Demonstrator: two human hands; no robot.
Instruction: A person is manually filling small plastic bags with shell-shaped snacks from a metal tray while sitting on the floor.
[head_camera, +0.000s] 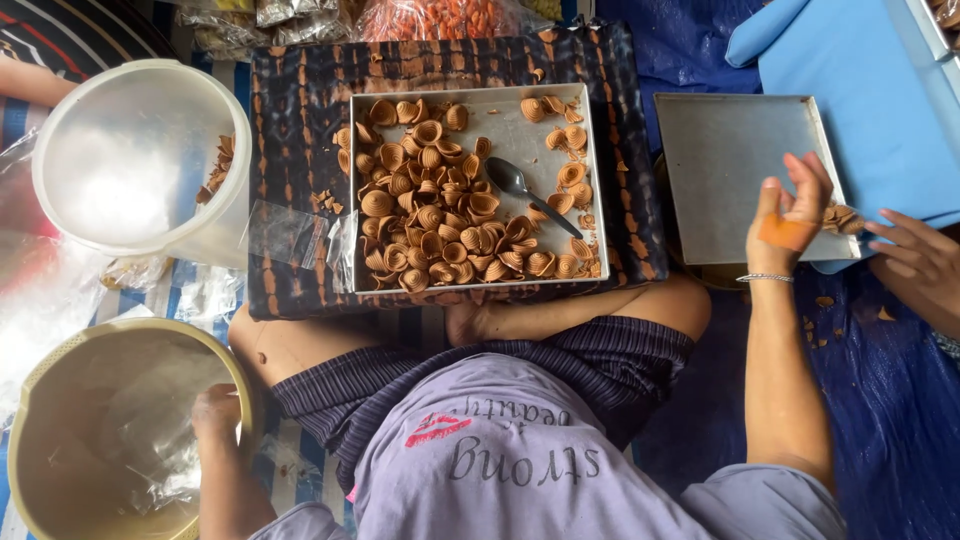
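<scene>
Seen from the head camera, the person sits cross-legged on the floor with a dark tie-dyed cushion (300, 120) across the lap, bearing a shallow metal tray (478, 282) heaped with brown cone-shaped snacks (440, 225) and a spoon (520, 188) lying near the tray's middle. The left hand (215, 412) rests at the right rim of a beige tub (40, 400) lined with clear plastic; I cannot tell whether its fingers are closed on anything. The right hand (790, 215), fingers spread wide and holding nothing, lies on the near right corner of an empty metal tray (730, 150), just beside a few snack pieces. Another person's hand (915, 262) reaches in at the right edge. A clear plastic tub (125, 150) lies tipped at the upper left
</scene>
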